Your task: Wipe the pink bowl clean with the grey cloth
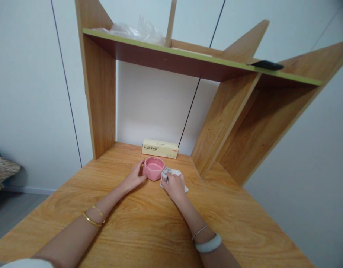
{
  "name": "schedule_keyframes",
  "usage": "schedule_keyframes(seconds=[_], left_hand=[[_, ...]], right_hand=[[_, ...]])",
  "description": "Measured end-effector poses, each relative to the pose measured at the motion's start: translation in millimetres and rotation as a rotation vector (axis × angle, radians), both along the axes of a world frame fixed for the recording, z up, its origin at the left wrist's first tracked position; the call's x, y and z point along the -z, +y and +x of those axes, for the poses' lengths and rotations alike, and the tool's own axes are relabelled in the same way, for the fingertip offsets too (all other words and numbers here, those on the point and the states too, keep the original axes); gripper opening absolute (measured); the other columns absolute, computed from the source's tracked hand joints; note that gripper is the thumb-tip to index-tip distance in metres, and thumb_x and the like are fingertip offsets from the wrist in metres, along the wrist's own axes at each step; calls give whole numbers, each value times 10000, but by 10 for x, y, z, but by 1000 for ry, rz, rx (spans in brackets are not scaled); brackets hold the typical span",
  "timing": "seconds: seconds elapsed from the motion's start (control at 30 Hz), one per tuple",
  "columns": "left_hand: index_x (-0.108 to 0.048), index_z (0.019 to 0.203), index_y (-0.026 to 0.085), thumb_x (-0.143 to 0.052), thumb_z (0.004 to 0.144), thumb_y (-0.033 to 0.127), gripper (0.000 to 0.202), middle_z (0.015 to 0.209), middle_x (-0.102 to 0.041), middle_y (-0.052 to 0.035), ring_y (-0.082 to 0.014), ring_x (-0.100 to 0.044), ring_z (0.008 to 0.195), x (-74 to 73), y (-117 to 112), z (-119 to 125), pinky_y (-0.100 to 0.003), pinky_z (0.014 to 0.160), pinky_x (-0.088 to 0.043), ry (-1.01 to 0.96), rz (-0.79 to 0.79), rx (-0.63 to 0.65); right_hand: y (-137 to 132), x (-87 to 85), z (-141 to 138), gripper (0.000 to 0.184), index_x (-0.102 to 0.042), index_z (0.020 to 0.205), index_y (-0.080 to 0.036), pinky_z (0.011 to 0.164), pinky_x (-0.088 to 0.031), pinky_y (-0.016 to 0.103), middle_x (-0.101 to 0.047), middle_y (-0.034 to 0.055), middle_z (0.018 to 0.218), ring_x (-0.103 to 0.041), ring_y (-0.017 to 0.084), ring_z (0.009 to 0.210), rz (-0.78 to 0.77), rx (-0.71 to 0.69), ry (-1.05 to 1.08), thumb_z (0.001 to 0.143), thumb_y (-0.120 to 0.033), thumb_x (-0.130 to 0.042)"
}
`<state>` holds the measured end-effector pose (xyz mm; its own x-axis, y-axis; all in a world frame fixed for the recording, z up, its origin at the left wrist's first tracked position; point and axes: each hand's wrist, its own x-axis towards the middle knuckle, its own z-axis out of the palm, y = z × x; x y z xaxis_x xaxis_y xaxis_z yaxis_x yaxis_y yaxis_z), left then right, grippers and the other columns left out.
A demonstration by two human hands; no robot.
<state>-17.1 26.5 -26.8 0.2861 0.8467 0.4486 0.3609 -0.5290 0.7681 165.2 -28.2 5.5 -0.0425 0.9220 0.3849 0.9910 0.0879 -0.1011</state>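
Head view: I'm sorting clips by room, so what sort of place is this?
Probably a bedroom or study corner: a wooden desk, the shelf unit over it, and patterned fabric, perhaps bedding.

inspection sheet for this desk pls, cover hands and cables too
Surface: desk, wood-grain top
Handled things: pink bowl, upright; pale cloth, bunched, beside it on the right
Clutter: long box behind the bowl; plastic bag and flat black object on the shelf
Hands: left hand at the bowl's left side; right hand gripping the cloth
Cables: nothing seen
Surroundings: pale wall; patterned fabric, far left
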Motion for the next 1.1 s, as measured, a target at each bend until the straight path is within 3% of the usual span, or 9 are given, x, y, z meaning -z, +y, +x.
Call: schedule_keyframes(seconds=[0.2, 0.37, 0.47, 0.67, 0.87, 1.1], left_hand=[[-349, 1298, 192, -504, 705, 198, 612, 1161, -476, -101, -246, -448, 1123, -99, -88, 19, -446, 995, -319, 96, 94, -83], [-397, 1260, 193, -501, 689, 186, 581, 1126, -440, -98, -256, -419, 1103, -75, -66, 20, -461, 977, -321, 157, 104, -157], [-429, 1233, 220, -501, 670, 153, 572, 1219, -375, -104, -279, -342, 1176, -69, -76, 26, -477, 992, -289, 215, 155, -136], [-471, 1183, 217, -471, 666, 123, 526, 1328, -307, -110, -289, -288, 1227, -106, -140, 42, -488, 999, -267, 296, 207, -87], [-506, 1108, 227, -455, 636, 94, 493, 1335, -321, -86, -272, -296, 1227, -130, -144, 43, -487, 994, -273, 305, 234, -78], [-570, 1041, 209, -461, 686, 135, 379, 1289, -406, -74, -251, -345, 1188, -214, -195, 73, -452, 996, -286, 301, 293, -33]], right_hand=[[-14, -19, -28, 187, -601, 844, -203, 741, -236, 293, -672, 34, 771, -573, 166, 742, 75, -138, 24, 814, -288, -437], [-2, 8, -38, 209, -608, 837, -193, 752, -230, 318, -674, 64, 748, -580, 190, 742, 28, -24, -6, 811, -301, -431], [-6, -7, -12, 217, -605, 810, -185, 748, -233, 316, -676, 68, 758, -582, 190, 746, 31, 4, 10, 819, -304, -423], [-39, -36, -76, 221, -613, 893, -212, 747, -239, 296, -683, 40, 790, -588, 172, 777, 29, -105, 21, 838, -318, -428], [-28, -28, -59, 258, -639, 872, -186, 764, -243, 319, -681, 82, 754, -594, 200, 771, -50, 62, -34, 831, -325, -425], [-80, -51, -157, 205, -621, 854, -219, 731, -247, 288, -677, 26, 727, -582, 160, 701, 14, -113, 2, 829, -303, -436]])
